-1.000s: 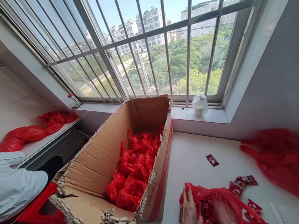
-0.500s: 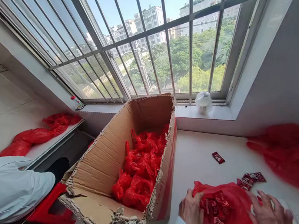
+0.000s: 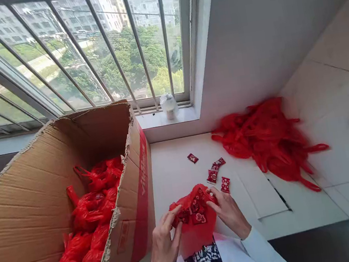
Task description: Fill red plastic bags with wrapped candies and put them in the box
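Note:
A thin red plastic bag [image 3: 210, 224] lies open at the table's front edge, with several small dark red printed packets [image 3: 196, 208] in its mouth. My left hand [image 3: 164, 241] pinches the bag's left rim between thumb and fingers. On the opposite side my right hand [image 3: 229, 211] is closed on the bag's right rim, its fingertips close to the packets. Just beyond that hand lies a loose red packet [image 3: 225, 184]. A small cluster of similar packets [image 3: 212, 176] is behind it, and a single packet [image 3: 192, 158] sits farther back.
At left stands a tall torn-edged cardboard box [image 3: 137, 189] holding several tied red bags [image 3: 90, 211]. A heap of red plastic bags [image 3: 264, 139] lies at the right against the wall. A white-wrapped item [image 3: 168, 105] stands on the sill below the barred window.
The view has swung right and down. My right hand has come from beside the bag onto its right rim. My left hand still holds the left side.

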Tool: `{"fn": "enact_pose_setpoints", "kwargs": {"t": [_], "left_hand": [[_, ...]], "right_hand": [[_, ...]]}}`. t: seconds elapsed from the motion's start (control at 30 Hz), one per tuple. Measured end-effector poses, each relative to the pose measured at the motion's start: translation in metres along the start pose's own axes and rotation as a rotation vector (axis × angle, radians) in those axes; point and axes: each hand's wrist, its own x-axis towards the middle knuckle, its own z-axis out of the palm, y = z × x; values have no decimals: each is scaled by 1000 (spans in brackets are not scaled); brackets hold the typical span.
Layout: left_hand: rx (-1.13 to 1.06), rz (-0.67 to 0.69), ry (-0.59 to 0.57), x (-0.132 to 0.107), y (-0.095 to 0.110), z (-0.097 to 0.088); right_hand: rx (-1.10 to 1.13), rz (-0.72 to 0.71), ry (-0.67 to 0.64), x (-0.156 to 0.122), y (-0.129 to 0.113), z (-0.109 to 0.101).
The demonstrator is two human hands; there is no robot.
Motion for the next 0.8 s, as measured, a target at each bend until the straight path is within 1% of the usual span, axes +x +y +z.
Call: {"fn": "enact_pose_setpoints", "kwargs": {"t": [0.03,0.1,0.23,0.3,0.4,0.5,0.6,0.7,0.8], "left_hand": [[-2,-3,5,4,1,0],[-9,-26,22,9,4,2],[-61,-126,27,3,10,7],[-138,-197,6,-3,12,12],[-291,-272,18,-11,12,22],[-423,-302,62,-18,8,29],[-548,-306,93,-21,5,32],[-599,-305,75,-22,7,33],[-608,-289,43,-22,15,30]], "right_hand": [[45,-13,21,-1,-4,-3],[127,-26,58,-4,-2,-12],[303,36,137,-11,22,-30],[427,57,114,-12,37,-34],[565,77,9,-11,48,-34],[584,82,-35,-11,47,-32],[590,55,-18,-11,37,-29],[570,27,5,-11,28,-27],[549,12,17,-14,22,-28]]}}
